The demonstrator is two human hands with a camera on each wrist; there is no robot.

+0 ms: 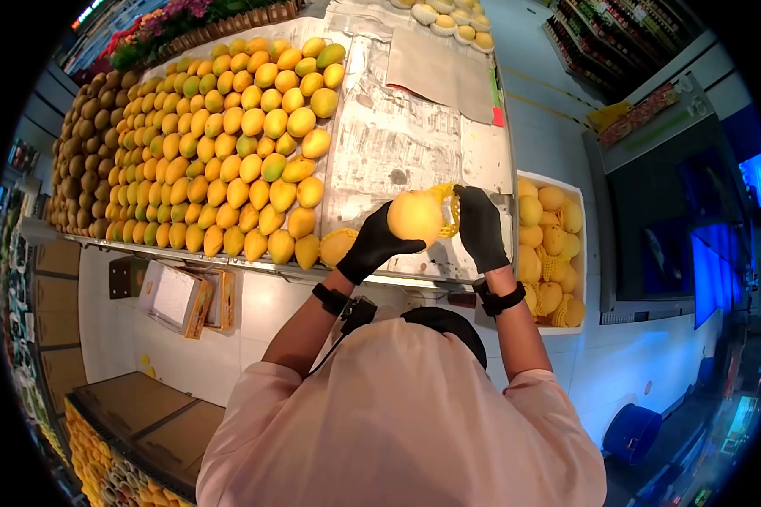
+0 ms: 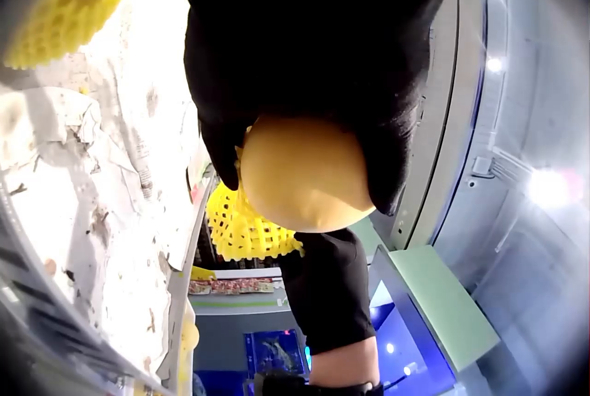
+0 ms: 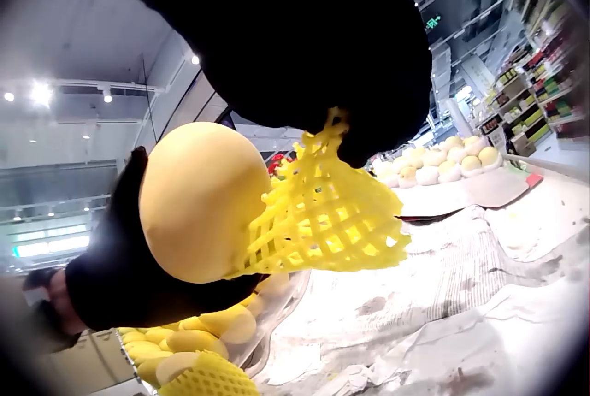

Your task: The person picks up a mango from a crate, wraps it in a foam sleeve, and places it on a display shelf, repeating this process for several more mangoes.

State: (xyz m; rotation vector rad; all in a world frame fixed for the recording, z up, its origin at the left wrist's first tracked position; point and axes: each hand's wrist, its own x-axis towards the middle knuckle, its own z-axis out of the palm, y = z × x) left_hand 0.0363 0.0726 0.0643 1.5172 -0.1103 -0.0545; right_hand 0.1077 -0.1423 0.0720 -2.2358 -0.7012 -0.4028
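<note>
In the head view a large, smooth, round yellow fruit [image 1: 415, 218] is held over the front of the display table by my black-gloved left hand [image 1: 372, 243]. The left wrist view shows thumb and fingers around opposite sides of the fruit [image 2: 304, 175]. A yellow foam net sleeve [image 3: 323, 216] hangs beside the fruit, most of its skin bare. My gloved right hand [image 1: 479, 226] pinches the gathered end of the sleeve; the sleeve's other end overlaps the fruit in the right wrist view. Another netted fruit [image 1: 338, 247] rests on the table left of my left hand.
Rows of mangoes [image 1: 228, 152] fill the table's left side, with brown fruit [image 1: 89, 127] beyond. Stained paper [image 1: 389, 144] covers the table, with a cardboard sheet [image 1: 440, 72] farther back. A white crate [image 1: 577, 253] of yellow fruit, some netted, stands right of the table.
</note>
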